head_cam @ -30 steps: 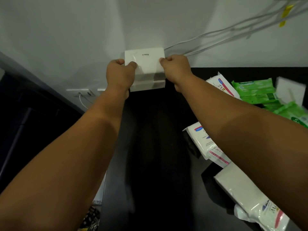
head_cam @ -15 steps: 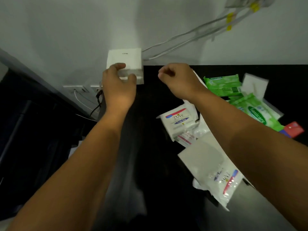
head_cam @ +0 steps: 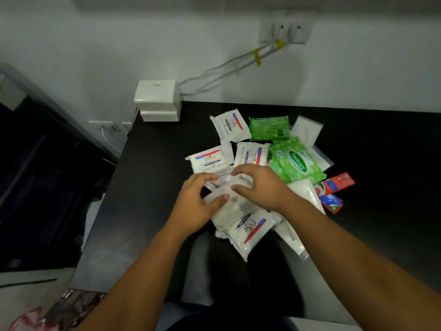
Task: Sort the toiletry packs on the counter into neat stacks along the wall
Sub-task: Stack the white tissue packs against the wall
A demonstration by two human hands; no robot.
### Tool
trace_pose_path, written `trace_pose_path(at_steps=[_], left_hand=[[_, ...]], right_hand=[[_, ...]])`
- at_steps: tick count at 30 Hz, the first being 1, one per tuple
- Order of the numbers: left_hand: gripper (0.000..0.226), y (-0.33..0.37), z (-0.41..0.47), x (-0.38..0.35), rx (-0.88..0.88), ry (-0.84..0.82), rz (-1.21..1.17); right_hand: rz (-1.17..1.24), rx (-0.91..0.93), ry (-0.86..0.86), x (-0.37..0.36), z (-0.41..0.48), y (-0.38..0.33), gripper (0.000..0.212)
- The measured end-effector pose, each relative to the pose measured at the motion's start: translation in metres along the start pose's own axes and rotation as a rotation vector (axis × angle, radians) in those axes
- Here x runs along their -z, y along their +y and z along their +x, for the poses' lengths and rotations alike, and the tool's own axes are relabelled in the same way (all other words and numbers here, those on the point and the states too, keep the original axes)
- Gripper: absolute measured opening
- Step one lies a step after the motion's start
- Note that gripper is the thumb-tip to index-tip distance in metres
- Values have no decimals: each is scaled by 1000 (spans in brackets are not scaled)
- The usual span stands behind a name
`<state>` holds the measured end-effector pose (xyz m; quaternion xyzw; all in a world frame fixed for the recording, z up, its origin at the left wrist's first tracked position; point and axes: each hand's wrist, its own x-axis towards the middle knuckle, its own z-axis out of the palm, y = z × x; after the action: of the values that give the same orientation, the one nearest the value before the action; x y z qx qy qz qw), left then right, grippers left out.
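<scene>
- Your left hand [head_cam: 195,201] and right hand [head_cam: 260,185] have both come back from the wall and now curl around one clear plastic pack [head_cam: 229,199] at the near middle of the pile, fingers bent on its two sides. It looks like a two-handed pinch, though glare on the film hides how firm it is.
- A second ago both hands were at the wall seating a white pack. Now the white stack [head_cam: 156,101] stands alone, two packs high, in the far left corner of the black counter [head_cam: 152,187] against the wall [head_cam: 95,44], beside the grey cables [head_cam: 222,70].
- That means one stack is begun and squared (top pack sitting a touch off the lower one), and you've moved on to the next pick.
- Most of the sorting is still ahead, by my reading: the Dove soap packs [head_cam: 210,161] lie at odd angles, one overlapping another, with a further Dove pack [head_cam: 250,228] just below your hands.
- Green Sanicare wipes [head_cam: 296,161] and another green pack [head_cam: 268,127] sit to the right, touching the soaps, with a white tissue pack [head_cam: 307,130] behind them.
- Red sachets [head_cam: 336,185] lie at the right edge of the pile.
</scene>
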<state>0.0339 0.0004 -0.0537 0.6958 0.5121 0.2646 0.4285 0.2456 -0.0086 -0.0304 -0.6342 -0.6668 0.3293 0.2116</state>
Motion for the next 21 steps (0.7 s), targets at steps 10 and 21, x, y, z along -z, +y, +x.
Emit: trace_pose_path(at_steps=[10,21], left_hand=[[97,-26,-36,-14,132,-132,156],[57,-22,-4,40,252,-184,-311]], right_hand=[[-10,-74,-284,-10,-20,15,90],[293,-73,-174,-11,0,-2,87]])
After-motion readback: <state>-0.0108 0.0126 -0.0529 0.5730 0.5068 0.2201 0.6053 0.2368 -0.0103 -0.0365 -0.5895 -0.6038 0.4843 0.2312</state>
